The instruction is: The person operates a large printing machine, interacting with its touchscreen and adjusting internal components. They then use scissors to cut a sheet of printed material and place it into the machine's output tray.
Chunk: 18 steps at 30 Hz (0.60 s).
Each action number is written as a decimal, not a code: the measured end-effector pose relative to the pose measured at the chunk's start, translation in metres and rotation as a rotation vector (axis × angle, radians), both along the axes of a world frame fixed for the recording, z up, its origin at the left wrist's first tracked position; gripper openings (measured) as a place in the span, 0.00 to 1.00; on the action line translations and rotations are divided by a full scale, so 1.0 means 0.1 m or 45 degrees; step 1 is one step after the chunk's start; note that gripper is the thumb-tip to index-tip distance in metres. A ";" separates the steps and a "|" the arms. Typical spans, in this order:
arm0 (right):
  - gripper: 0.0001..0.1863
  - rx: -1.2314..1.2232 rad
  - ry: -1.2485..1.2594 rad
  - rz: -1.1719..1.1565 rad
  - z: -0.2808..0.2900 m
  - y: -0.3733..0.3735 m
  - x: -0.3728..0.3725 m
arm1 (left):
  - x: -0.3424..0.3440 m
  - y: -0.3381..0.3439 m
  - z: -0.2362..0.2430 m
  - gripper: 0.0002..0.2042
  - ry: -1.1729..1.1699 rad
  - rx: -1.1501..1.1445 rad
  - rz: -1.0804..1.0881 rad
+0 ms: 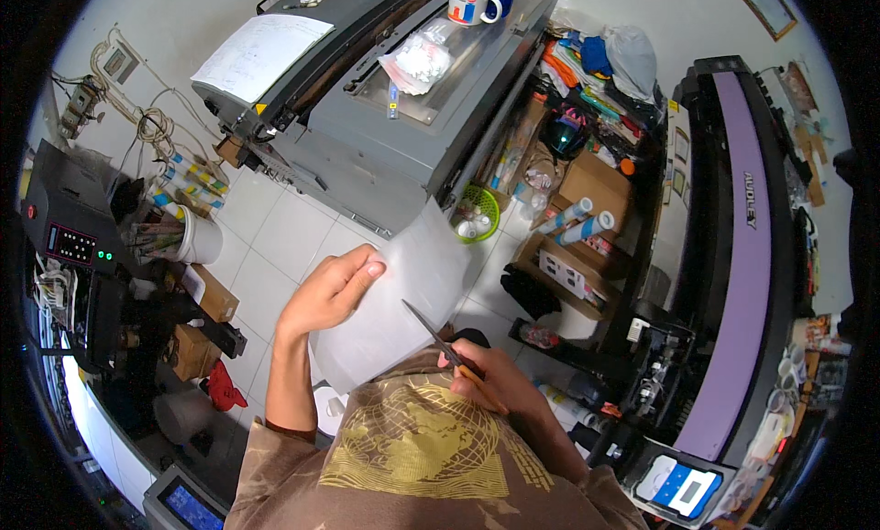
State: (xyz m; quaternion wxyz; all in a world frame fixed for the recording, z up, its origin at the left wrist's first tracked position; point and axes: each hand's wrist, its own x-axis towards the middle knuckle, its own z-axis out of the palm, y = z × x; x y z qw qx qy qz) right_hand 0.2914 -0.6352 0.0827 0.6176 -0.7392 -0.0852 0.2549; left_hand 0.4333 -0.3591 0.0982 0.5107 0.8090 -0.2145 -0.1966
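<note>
Between the fingers of the left hand [328,292] sits the upper left edge of a pale translucent sheet [403,301], thumb on top and the other fingers hidden behind it. Its lower edge is cut off from view by the person's brown printed shirt [422,447]. At the sheet's right side, the right hand [490,379] is closed around orange-handled scissors [440,337]; only one dark blade shows clearly against the sheet, and the finger loops are buried under the fingers. Beyond the fingertips stands a grey machine [394,117] on the white tiled floor [275,227].
</note>
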 end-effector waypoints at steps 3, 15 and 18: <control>0.20 0.034 0.019 0.008 -0.04 0.02 0.03 | 0.00 -0.05 0.01 0.15 -0.018 0.017 -0.078; 0.21 0.488 0.259 -0.056 -0.09 0.01 -0.02 | 0.01 -0.10 0.01 0.24 0.105 -0.503 -0.107; 0.24 0.653 0.375 -0.119 -0.07 -0.02 -0.07 | 0.08 -0.04 -0.07 0.18 0.179 -0.452 -0.195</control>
